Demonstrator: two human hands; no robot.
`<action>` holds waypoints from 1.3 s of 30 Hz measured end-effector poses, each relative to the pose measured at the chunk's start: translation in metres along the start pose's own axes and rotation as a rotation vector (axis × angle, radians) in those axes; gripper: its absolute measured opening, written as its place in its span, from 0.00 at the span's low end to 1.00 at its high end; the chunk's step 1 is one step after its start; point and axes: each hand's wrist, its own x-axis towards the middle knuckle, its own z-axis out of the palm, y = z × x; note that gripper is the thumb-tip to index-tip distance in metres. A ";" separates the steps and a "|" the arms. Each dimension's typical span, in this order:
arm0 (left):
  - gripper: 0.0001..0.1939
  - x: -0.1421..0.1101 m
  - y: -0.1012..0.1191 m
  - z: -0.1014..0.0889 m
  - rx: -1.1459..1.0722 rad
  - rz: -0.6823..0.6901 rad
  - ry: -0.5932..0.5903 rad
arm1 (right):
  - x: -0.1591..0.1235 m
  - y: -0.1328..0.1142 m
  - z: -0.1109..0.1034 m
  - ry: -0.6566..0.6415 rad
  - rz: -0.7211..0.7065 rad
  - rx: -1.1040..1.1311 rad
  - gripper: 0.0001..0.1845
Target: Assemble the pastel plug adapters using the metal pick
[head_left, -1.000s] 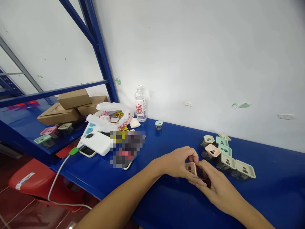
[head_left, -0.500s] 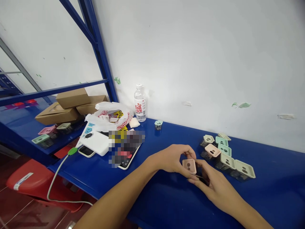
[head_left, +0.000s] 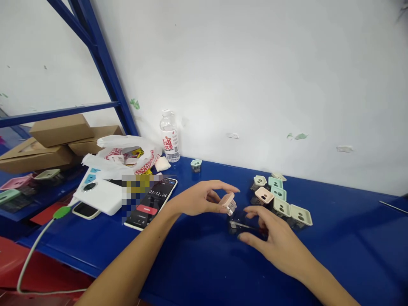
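Note:
My left hand (head_left: 204,197) pinches a pink two-hole sharpener top (head_left: 227,200) between thumb and fingers. The top is tilted, and metal shows on its underside. A dark see-through container (head_left: 234,227) lies between the thumb and fingers of my right hand (head_left: 270,233). A pale thin edge or strip runs across this container, but I cannot make it out clearly. The pink top is apart from the container, up and to its left. Several two-hole pencil sharpeners (head_left: 282,207) with beige, pink and mint tops stand grouped beyond my right hand.
A mint sharpener (head_left: 196,165) stands alone near the wall, right of a water bottle (head_left: 170,140). Left lie a phone (head_left: 149,208) running a timer, a white device (head_left: 100,196), a plastic bag (head_left: 127,155) and cardboard boxes (head_left: 60,129). A thin rod (head_left: 393,207) lies far right.
The pink top has come apart from the dark container and tilted in my left hand. My hands have drawn apart a little. The view has turned right.

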 end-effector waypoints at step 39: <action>0.24 0.009 -0.003 0.023 0.002 -0.041 -0.063 | -0.010 -0.007 -0.025 0.025 -0.191 -0.173 0.21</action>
